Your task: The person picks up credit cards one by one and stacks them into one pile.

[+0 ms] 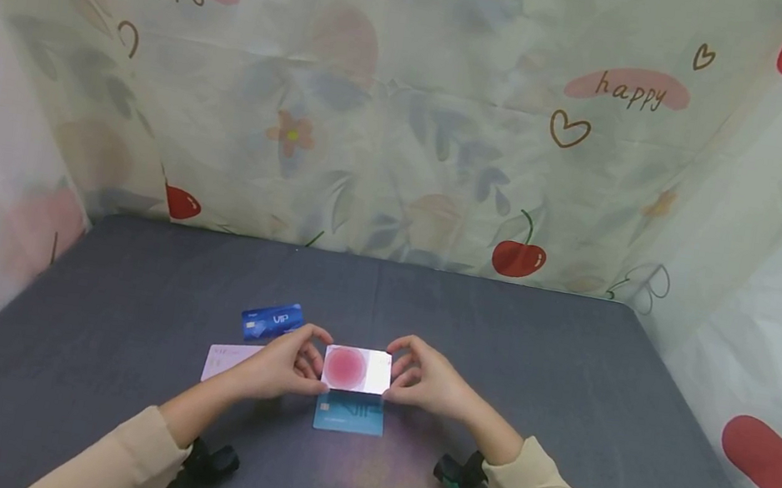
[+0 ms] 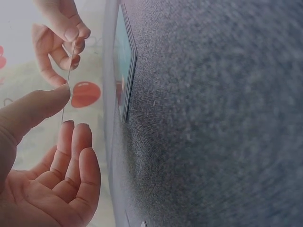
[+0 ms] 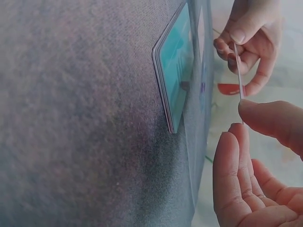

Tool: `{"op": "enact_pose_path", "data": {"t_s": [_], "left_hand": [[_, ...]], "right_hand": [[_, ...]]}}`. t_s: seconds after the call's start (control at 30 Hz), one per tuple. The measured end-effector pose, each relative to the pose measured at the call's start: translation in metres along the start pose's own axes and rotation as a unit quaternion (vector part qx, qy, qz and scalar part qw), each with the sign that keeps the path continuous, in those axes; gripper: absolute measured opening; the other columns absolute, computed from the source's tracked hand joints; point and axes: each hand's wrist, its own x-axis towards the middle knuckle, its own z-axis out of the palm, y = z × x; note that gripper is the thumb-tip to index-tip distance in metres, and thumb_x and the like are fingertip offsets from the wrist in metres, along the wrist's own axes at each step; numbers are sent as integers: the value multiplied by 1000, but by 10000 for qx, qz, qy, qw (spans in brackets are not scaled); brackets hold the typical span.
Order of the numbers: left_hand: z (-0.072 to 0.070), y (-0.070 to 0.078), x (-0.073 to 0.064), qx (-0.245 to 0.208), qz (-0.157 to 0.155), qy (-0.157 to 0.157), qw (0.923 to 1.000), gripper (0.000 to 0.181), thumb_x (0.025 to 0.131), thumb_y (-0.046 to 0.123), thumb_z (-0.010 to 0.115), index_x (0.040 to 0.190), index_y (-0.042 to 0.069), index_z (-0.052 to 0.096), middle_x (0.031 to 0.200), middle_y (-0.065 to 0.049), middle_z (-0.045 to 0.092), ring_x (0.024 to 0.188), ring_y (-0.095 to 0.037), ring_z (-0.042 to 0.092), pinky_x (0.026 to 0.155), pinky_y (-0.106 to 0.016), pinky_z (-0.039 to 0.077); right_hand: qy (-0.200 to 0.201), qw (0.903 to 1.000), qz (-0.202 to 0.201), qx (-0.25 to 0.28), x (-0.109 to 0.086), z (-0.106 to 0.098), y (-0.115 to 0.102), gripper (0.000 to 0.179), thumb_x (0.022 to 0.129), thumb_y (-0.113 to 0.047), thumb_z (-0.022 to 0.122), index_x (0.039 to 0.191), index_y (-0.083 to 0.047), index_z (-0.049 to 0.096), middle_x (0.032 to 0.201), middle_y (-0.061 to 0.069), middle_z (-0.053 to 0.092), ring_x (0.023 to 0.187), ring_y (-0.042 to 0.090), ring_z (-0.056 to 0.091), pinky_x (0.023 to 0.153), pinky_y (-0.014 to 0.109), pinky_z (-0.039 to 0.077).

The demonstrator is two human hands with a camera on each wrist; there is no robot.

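Note:
A thin card, white with a pink circle, is held level between both hands in the head view. My left hand pinches its left end between thumb and fingertips. At the opposite end, the thumb and fingers of my right hand grip the card's corners. In the left wrist view the card appears edge-on, raised off the table. A neat stack of cards lies below the hands, its top card teal; in the head view that teal card shows "VIP" lettering, partly covered by the held card.
Left of the hands, a blue VIP card lies on the dark grey tabletop. A pale pink card is nearer, partly hidden by the left hand. Cherry-printed curtains hang behind and at both sides. Dark wrist cameras sit under both forearms.

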Motion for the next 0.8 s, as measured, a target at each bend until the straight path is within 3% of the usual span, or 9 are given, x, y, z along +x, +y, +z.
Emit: {"op": "enact_pose_path", "data": {"t_s": [0.37, 0.8], "left_hand": [[-1, 0, -4, -225, -20, -143, 9996, 58, 77, 8, 74, 124, -6, 41, 90, -19, 60, 74, -14, 60, 68, -19, 51], [1, -3, -9, -111, -14, -252, 9996, 59, 77, 10, 75, 123, -4, 41, 89, -14, 62, 74, -11, 60, 67, -18, 51]], "right_hand": [[-138, 9999, 26, 64, 0, 4, 3, 53, 77, -5, 73, 122, 0, 44, 95, 15, 59, 76, 13, 61, 70, 23, 53], [-261, 9994, 162, 138, -2, 7, 5, 55, 77, -5, 73, 123, 1, 43, 95, 15, 60, 77, 14, 62, 71, 26, 54]]}}
